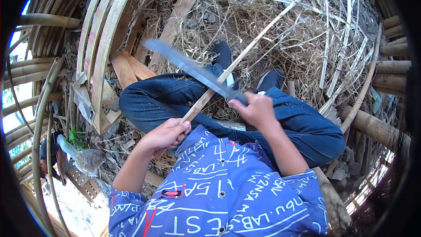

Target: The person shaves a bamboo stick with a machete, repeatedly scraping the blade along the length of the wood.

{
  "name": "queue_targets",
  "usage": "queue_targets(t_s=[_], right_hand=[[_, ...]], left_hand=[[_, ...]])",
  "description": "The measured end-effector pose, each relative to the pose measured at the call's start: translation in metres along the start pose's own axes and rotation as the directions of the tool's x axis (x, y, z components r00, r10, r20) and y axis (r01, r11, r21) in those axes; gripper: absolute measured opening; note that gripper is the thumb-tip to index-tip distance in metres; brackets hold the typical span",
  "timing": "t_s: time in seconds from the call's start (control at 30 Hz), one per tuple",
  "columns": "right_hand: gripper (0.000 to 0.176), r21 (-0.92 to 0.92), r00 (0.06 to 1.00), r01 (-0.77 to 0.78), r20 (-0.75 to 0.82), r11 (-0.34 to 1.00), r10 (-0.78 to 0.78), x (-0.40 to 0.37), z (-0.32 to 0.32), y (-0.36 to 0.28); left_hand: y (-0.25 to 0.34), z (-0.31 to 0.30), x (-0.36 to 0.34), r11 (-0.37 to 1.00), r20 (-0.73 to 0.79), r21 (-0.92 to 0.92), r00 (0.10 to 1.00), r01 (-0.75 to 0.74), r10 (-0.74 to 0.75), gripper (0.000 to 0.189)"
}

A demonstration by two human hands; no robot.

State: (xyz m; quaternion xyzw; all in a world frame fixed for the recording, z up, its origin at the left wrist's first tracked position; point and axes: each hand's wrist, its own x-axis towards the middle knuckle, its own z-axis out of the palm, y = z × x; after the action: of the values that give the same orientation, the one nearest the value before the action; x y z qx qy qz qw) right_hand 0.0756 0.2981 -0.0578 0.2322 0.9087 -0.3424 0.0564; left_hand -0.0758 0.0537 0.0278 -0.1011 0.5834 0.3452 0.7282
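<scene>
A long, narrow wooden strip (pixel 263 32) runs diagonally from my lap toward the upper right. My left hand (pixel 165 135) is closed around its lower end, just above my shirt. In my right hand (pixel 254 110) is the handle of a long machete (pixel 189 68), whose blade points to the upper left and is slightly blurred near the tip. The blade crosses over the strip between my two hands; whether its edge touches the wood cannot be made out.
My crossed legs (pixel 302 127) surround the work. Fibrous shavings (pixel 245 17) cover the ground ahead. Long planks (pixel 98 52) lean at the left, bamboo poles (pixel 379 129) lie at the right, and another person (pixel 51 156) is at the far left.
</scene>
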Motion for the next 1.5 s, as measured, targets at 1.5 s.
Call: queue_targets(t_s=[1.5], right_hand=[[0.066, -0.35, 0.962, -0.173, -0.262, 0.921, 0.081, 0.056, -0.021, 0.125]], left_hand=[[-0.027, -0.01, -0.014, 0.978, 0.091, -0.202, 0.996, 0.042, -0.024, 0.027]])
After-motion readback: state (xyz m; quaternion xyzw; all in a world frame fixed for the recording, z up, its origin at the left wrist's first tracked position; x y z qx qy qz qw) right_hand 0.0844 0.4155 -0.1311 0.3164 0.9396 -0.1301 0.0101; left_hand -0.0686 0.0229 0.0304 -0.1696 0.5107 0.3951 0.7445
